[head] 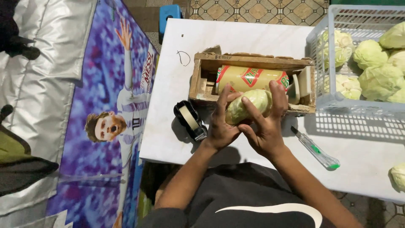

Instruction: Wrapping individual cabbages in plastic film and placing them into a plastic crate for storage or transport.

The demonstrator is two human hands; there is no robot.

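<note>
Head view. Nearest the camera, the left hand (220, 126) and right hand (265, 126) both clasp a small pale-green cabbage (249, 105), fingers wrapped over its sides, held just above the white table (236, 38) at the front edge of a wooden box (253, 60) holding a roll of film (249, 78). The cabbage appears firm, moderately heavy, its glossy surface likely slippery; a two-sided hold suits it. A tape dispenser (190, 120) crowds the left, a utility knife (317, 150) the right. A plastic crate (325, 63) of cabbages bounds the far right; open room lies toward the near table edge.
</note>
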